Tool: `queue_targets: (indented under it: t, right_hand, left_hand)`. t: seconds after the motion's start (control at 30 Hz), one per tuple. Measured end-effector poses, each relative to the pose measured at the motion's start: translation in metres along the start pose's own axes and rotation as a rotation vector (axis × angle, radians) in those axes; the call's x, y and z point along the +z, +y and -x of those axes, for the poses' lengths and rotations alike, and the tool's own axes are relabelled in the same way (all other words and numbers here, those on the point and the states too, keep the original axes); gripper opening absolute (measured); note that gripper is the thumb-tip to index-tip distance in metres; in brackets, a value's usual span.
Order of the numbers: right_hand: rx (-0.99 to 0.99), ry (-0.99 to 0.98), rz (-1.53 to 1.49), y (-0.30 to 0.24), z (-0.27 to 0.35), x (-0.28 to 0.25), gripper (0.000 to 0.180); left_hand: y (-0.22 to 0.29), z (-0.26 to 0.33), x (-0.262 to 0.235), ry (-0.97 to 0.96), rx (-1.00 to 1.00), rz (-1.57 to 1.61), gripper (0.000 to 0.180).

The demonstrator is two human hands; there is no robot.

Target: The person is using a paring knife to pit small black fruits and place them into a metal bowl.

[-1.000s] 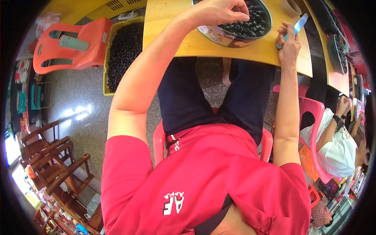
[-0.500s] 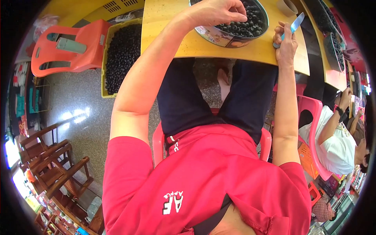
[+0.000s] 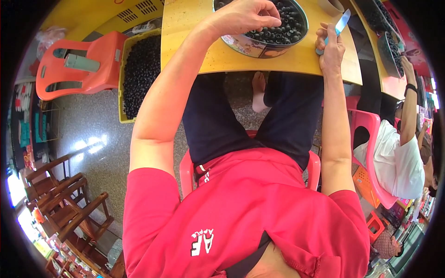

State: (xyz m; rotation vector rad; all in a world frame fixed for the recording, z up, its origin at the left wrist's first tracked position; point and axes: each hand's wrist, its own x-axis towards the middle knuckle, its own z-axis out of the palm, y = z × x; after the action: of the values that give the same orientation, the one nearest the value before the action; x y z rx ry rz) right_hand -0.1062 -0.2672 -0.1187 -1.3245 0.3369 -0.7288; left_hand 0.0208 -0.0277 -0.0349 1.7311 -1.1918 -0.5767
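The round tin (image 3: 266, 44) sits on the yellow table (image 3: 194, 41), right in front of the person, and it is full of small dark beads (image 3: 287, 28). The left hand (image 3: 241, 16) is over the tin with its fingertips (image 3: 273, 21) pinched together down among the beads. I cannot tell if a bead is between them. Half a second ago the hand was in much the same spot, so the picking goes on and nothing big has moved.

The right hand (image 3: 330, 46) rests on the table edge, just beside the tin. It is closed around a small blue blade (image 3: 340, 21). The blade is long and thin, and its tip points up and away from the person, a bit to the right.

On the floor to the left is a yellow crate (image 3: 139, 69) of more dark beads, next to an orange chair (image 3: 79, 69). Another person (image 3: 394, 157) in white sits to the right
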Motion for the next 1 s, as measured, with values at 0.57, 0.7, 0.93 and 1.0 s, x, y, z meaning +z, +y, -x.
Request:
queue_targets:
  t: [0.57, 0.7, 0.93, 1.0]
  right_hand:
    - [-0.005, 0.014, -0.005, 0.002, 0.0, 0.002, 0.03]
    - [0.017, 0.025, -0.002, 0.001, 0.003, 0.003, 0.03]
    - [0.057, 0.049, 0.002, -0.002, 0.005, 0.009, 0.027]
    - [0.051, 0.033, -0.002, -0.002, 0.003, 0.001, 0.027]
  left_hand:
    - [-0.02, -0.004, 0.002, 0.064, 0.031, 0.077, 0.019]
    - [-0.012, 0.004, 0.008, 0.213, 0.223, 0.23, 0.018]
    - [0.091, 0.074, 0.079, -0.21, 0.635, 1.109, 0.058]
    - [0.113, 0.099, 0.093, -0.389, 0.66, 1.118, 0.052]
